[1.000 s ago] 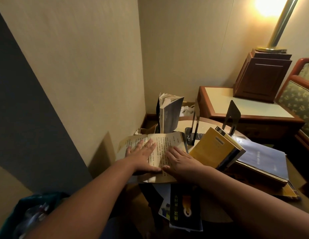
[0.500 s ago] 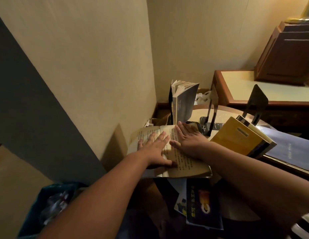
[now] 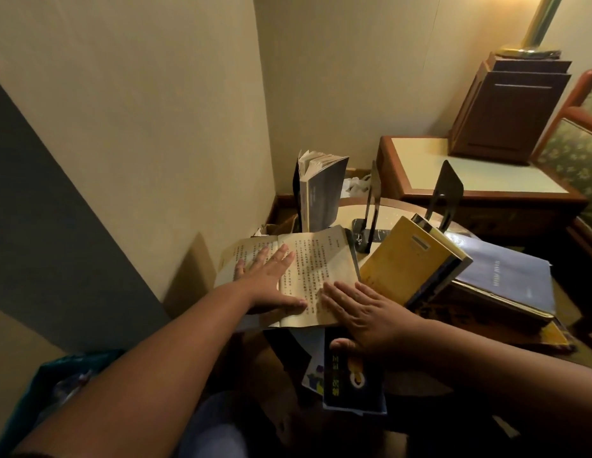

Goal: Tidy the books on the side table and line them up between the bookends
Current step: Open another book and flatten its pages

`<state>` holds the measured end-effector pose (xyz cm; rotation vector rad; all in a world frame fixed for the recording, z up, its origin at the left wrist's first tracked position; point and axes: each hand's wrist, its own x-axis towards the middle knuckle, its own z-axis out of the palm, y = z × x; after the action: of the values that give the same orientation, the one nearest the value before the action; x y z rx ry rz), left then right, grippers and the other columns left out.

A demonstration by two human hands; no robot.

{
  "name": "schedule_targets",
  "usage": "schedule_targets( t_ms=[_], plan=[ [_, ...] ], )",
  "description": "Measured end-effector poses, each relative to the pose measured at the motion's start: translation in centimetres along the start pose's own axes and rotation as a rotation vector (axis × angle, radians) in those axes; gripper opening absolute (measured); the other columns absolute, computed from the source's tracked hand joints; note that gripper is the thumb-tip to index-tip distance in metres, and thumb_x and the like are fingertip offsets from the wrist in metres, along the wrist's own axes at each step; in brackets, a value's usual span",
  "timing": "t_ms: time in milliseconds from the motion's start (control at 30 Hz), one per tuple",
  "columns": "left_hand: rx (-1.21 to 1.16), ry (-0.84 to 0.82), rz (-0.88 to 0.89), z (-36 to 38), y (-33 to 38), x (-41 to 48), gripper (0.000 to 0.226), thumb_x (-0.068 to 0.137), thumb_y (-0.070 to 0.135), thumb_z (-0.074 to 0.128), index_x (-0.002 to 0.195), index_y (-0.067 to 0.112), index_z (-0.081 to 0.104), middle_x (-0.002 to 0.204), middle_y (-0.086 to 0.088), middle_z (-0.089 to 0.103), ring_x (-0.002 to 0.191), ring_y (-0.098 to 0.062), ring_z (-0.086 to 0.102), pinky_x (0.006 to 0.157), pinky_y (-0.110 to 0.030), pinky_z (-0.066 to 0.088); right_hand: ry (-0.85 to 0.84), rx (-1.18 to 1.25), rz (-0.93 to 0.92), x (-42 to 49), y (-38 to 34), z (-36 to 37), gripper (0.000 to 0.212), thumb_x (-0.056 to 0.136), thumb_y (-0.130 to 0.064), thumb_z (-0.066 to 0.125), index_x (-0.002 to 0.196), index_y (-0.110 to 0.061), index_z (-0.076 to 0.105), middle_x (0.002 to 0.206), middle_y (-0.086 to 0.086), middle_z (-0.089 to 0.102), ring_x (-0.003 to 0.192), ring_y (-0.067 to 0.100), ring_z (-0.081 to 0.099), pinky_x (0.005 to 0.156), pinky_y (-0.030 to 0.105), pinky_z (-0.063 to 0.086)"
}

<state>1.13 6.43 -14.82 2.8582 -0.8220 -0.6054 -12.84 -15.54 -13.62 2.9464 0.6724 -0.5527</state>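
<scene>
A: Step?

B: Early, I'd judge. Only the grey book (image 3: pixel 322 196) stands upright, beyond the left hand (image 3: pixel 268 282), and it's outside the two bookends (image 3: pixel 372 200). In hand is the open book (image 3: pixel 321 266), lying on the side table (image 3: pixel 393 213).

A: Hands?

B: Apart, both flat with fingers straight, gripping nothing. The left one presses the left page. The right hand (image 3: pixel 367 315) presses the near corner of the right page, thumb reaching onto the dark booklet (image 3: pixel 354 385) below it.

A: Orientation?

B: Face up. The gutter runs from between the hands away toward the wall. The spread's long axis lies across, hand to hand, slightly skewed.

A: Next?

B: Probably fold one half over to close it, then grip the spine and stand it up. The slot between the bookends sits beyond the right hand. The yellow book (image 3: pixel 407 262) leans tilted just right of that hand, so it may need clearing.
</scene>
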Motion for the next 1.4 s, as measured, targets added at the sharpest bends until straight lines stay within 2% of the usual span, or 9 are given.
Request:
schedule_targets(
  t_ms=[233,367,500,767,1000,1133,1200,1300,1400],
  plan=[
    [0.011,0.013,0.002,0.1,0.5,-0.2,0.118,0.069,0.085,0.055,0.153,0.04,-0.015,0.16,0.015,-0.026,0.146,-0.02,-0.029,0.115,-0.062,-0.013,-0.023,0.041,0.049,0.5,0.5,-0.6,0.1,0.076,-0.082,-0.008,0.157,-0.024,-0.017,0.163,-0.001,-0.024,0.147,0.016,-0.027,0.12,0.037,-0.017],
    [0.004,0.017,0.015,0.2,0.5,-0.3,0.118,0.07,0.085,0.054,0.153,0.04,-0.015,0.16,0.015,-0.027,0.145,-0.02,-0.031,0.115,-0.062,-0.015,-0.017,0.073,0.109,2.7,1.7,-1.7,0.093,0.085,-0.08,-0.001,0.158,-0.022,-0.014,0.164,0.002,-0.021,0.149,0.019,-0.024,0.124,0.045,-0.01],
    [0.015,0.026,0.02,0.5,0.3,0.0,0.116,0.071,0.085,0.053,0.153,0.04,-0.016,0.16,0.015,-0.028,0.145,-0.019,-0.031,0.114,-0.061,-0.016,0.001,0.086,0.201,5.9,2.7,-2.9,0.089,0.091,-0.076,0.007,0.158,-0.02,-0.012,0.164,0.001,-0.019,0.149,0.019,-0.023,0.124,0.045,-0.009],
    [0.017,0.047,0.022,0.6,-0.2,0.3,0.112,0.074,0.081,0.054,0.153,0.041,-0.015,0.159,0.016,-0.028,0.145,-0.019,-0.03,0.115,-0.06,-0.016,0.138,0.172,0.314,11.2,3.8,-3.5,0.083,0.097,-0.07,0.018,0.159,-0.022,-0.011,0.166,0.002,-0.019,0.151,0.023,-0.023,0.122,0.046,-0.012],
    [-0.011,0.044,0.014,0.7,-0.5,0.4,0.115,0.072,0.084,0.054,0.153,0.041,-0.015,0.159,0.017,-0.027,0.146,-0.019,-0.028,0.114,-0.06,-0.016,0.135,0.175,0.21,8.1,1.8,-1.5,0.081,0.098,-0.068,0.018,0.158,-0.025,-0.014,0.164,0.004,-0.021,0.148,0.024,-0.026,0.124,0.05,-0.008],
    [-0.001,0.066,0.001,0.4,-0.2,0.1,0.118,0.069,0.086,0.053,0.154,0.039,-0.013,0.161,0.016,-0.024,0.148,-0.019,-0.024,0.116,-0.06,-0.012,0.141,0.122,0.129,5.7,0.7,0.1,0.093,0.083,-0.076,-0.001,0.159,-0.024,-0.01,0.165,0.009,-0.017,0.15,0.027,-0.022,0.123,0.046,-0.009],
    [-0.024,0.094,0.016,0.5,0.1,-0.4,0.118,0.07,0.085,0.053,0.155,0.035,-0.01,0.162,0.013,-0.021,0.149,-0.017,-0.021,0.116,-0.057,-0.011,0.139,0.136,0.116,5.1,0.7,0.7,0.093,0.081,-0.077,-0.003,0.159,-0.027,-0.012,0.165,0.007,-0.019,0.149,0.024,-0.025,0.122,0.044,-0.011],
    [-0.096,0.17,-0.022,1.0,-0.4,-1.4,0.106,0.08,0.079,0.049,0.157,0.03,-0.006,0.164,0.005,-0.017,0.15,-0.02,-0.016,0.119,-0.054,-0.005,0.128,0.144,0.131,4.8,0.7,0.9,0.09,0.081,-0.076,-0.003,0.157,-0.03,-0.016,0.164,0.002,-0.023,0.148,0.022,-0.028,0.124,0.045,-0.01],
    [-0.196,0.231,-0.154,2.0,-2.6,-2.9,0.08,0.092,0.07,0.035,0.155,0.039,-0.003,0.164,0.005,-0.016,0.151,-0.031,-0.011,0.12,-0.059,0.005,0.134,0.156,0.154,4.8,0.2,0.8,0.081,0.088,-0.073,0.003,0.154,-0.033,-0.02,0.161,-0.003,-0.029,0.146,0.019,-0.032,0.124,0.047,-0.008]
  ],
)
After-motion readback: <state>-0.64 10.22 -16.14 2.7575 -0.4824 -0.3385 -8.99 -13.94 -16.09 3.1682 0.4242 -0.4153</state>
